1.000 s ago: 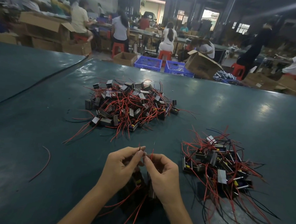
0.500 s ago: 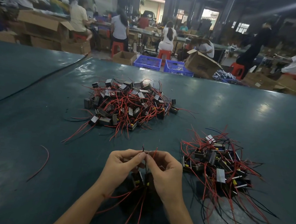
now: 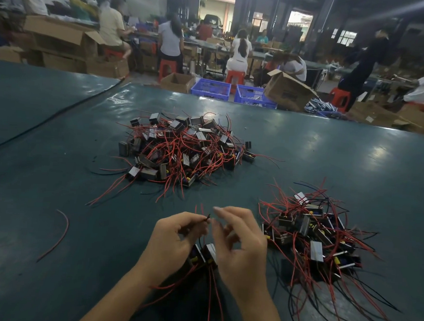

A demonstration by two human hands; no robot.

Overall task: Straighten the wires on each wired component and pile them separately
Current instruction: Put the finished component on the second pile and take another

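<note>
One component in hand: a small wired component (image 3: 208,253), metal-framed with a yellow part, sits low between the two hands, close over the surface. Its red wires (image 3: 209,295) trail back toward the person.
Left hand (image 3: 175,239): thumb and forefinger pinch the tip of a black wire (image 3: 207,217) rising from the component. Two red ends stand just beside it.
Right hand (image 3: 243,252): fingers (image 3: 230,211) lifted clear and loosely spread, holding nothing visible.
Change: half a second ago both hands pinched together at that wire tip. The right has since let go; the left keeps its pinch.
Meaning: in my judgement one straightening stroke is finished. Either another wire follows or the piece is ready for a pile.
Support of the body: cannot tell which hand carries it, as the palms hide it.
Near pile (image 3: 310,239): just right of the right hand, wires mostly fanned out long. Probably the finished stack.
Far pile (image 3: 182,149): well beyond the hands, wires tangled. Probably unprocessed stock, and the larger, so much work remains.
Surface (image 3: 353,167): dark green sheet. A loose red wire (image 3: 61,233) lies alone at the left.
</note>
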